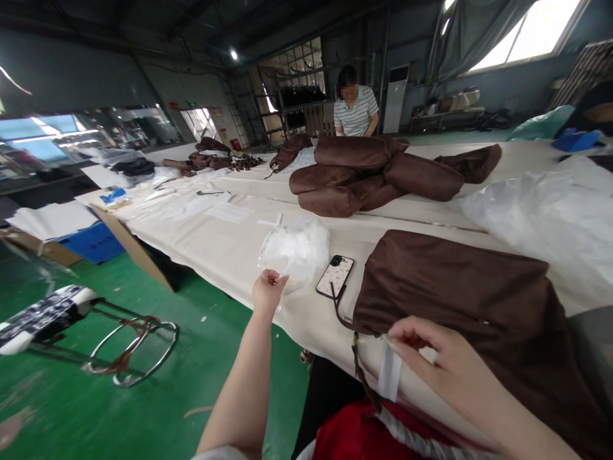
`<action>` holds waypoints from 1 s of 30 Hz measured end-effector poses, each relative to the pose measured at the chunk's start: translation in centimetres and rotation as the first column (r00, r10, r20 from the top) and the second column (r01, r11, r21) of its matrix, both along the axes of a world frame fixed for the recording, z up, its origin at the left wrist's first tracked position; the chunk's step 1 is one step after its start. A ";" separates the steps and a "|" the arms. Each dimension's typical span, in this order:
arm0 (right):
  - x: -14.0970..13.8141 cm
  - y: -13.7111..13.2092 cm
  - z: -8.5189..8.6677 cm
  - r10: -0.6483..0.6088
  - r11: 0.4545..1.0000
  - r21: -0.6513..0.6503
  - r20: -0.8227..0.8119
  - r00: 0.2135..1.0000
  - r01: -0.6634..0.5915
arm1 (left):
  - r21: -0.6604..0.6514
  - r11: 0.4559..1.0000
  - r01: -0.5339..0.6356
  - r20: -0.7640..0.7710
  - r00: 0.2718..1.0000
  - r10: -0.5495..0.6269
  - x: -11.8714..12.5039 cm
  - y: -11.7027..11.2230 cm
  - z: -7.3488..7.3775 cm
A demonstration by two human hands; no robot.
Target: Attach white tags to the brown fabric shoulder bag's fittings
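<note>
My left hand (269, 289) is closed in a pinch at the near edge of a clear plastic bag (301, 246) with white contents, which lies on the table. My right hand (424, 348) has thumb and forefinger pressed together at the top of a whitish translucent strip (390, 374) that hangs down in front of the table edge. Beside that hand lies a large dark brown bag (445, 281). Its thin strap (360, 364), wrapped lower down in pale material, drops over the table edge toward my lap. A phone (335, 276) in a patterned case rests between the plastic bag and the brown bag.
Several stuffed brown bags (352, 156) are piled across the table (191, 233), and a person (355, 108) stands behind them. Crumpled plastic sheeting (550, 217) lies at the right. On the green floor at left are a stool (143, 351) and a blue box (93, 243).
</note>
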State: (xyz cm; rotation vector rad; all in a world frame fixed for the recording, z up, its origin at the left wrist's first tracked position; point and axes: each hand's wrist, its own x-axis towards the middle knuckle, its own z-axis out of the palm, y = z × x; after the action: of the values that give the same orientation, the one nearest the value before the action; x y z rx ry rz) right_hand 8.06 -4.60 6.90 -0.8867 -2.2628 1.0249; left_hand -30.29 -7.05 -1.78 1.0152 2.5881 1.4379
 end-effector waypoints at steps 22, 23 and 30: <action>-2.0 3.0 -8.3 0.194 0.753 -0.610 -0.153 0.969 -0.247 | -0.174 0.985 0.012 -0.161 0.986 -0.041 1.8 -1.1 1.5; -1.7 2.7 -7.9 0.201 0.753 -0.605 -0.161 0.966 -0.258 | -0.195 0.981 0.008 -0.298 0.952 -0.067 2.8 -1.2 1.8; -0.8 2.8 -7.0 0.062 0.970 -0.240 0.128 0.990 -0.030 | -0.034 0.893 0.448 -0.579 0.720 -0.383 11.9 -1.2 1.3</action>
State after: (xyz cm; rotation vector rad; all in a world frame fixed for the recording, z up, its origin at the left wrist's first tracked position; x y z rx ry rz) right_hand 7.31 -1.81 -0.08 -1.0330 -2.3130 1.3144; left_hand -18.42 -8.21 -0.50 2.1830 2.3421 1.3013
